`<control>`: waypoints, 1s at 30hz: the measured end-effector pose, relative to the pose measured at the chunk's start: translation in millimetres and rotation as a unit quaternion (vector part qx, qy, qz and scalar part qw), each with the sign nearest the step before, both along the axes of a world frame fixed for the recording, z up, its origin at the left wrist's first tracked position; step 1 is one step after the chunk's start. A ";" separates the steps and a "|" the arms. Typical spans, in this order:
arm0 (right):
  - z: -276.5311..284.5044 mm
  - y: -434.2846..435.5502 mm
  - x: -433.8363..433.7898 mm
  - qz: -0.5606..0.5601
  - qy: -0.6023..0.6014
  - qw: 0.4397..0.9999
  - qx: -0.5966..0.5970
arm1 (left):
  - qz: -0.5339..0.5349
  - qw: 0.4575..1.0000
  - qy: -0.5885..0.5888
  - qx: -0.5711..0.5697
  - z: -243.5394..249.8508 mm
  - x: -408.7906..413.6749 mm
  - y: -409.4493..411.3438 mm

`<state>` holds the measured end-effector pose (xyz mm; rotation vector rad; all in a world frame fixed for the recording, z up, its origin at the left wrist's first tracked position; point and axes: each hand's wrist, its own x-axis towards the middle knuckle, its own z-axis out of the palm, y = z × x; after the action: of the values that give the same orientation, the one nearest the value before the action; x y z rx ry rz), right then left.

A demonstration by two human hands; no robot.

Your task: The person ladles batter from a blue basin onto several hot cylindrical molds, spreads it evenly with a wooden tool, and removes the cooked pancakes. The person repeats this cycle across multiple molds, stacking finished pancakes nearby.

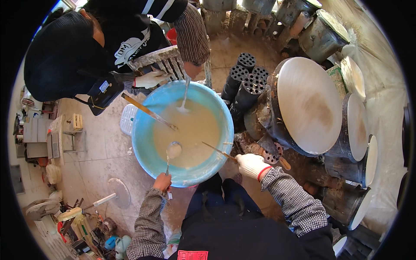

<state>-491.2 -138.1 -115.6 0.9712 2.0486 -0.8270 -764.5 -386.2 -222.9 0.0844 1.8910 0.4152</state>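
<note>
A large blue plastic basin (pixel 226 136) in front of me holds cloudy beige liquid batter (pixel 195 125). My bare left hand (pixel 162 182) grips the handle of a metal ladle (pixel 174 150), whose bowl is full of batter above the basin. In a white knit glove with a red cuff, my right hand (pixel 252 165) holds a thin stick or blade (pixel 219 151) that reaches over the basin's right rim. A wooden stick (pixel 146 110) leans across the upper left rim, its end in the liquid. Across the basin, a co-worker's hand holds another metal ladle (pixel 185 97) dipping into the batter.
Round flat griddles (pixel 310 105) on dark drum stoves line the right side. Perforated coal briquettes (pixel 247 83) are stacked right of the basin. A person in dark clothing (pixel 130 42) leans in from the upper left. A white plastic stool (pixel 127 119) stands left; a floor fan (pixel 44 208) stands lower left.
</note>
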 end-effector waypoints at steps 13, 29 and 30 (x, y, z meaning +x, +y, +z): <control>-26.9 -22.3 -35.0 -0.115 0.085 0.985 -0.095 | 0.138 0.981 -0.130 0.039 -18.4 -6.1 24.0; -44.1 -32.1 -12.3 -0.246 0.135 0.955 -0.095 | 0.242 0.957 -0.147 0.062 -28.8 -25.4 -7.7; -56.0 -37.9 -13.6 -0.234 0.104 0.964 -0.065 | 0.251 0.960 -0.112 0.051 -45.3 -19.1 -6.6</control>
<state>-504.8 -176.1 -171.7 1.3670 1.9279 -1.3421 -783.5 -392.7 -268.2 -0.3696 1.6527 0.8320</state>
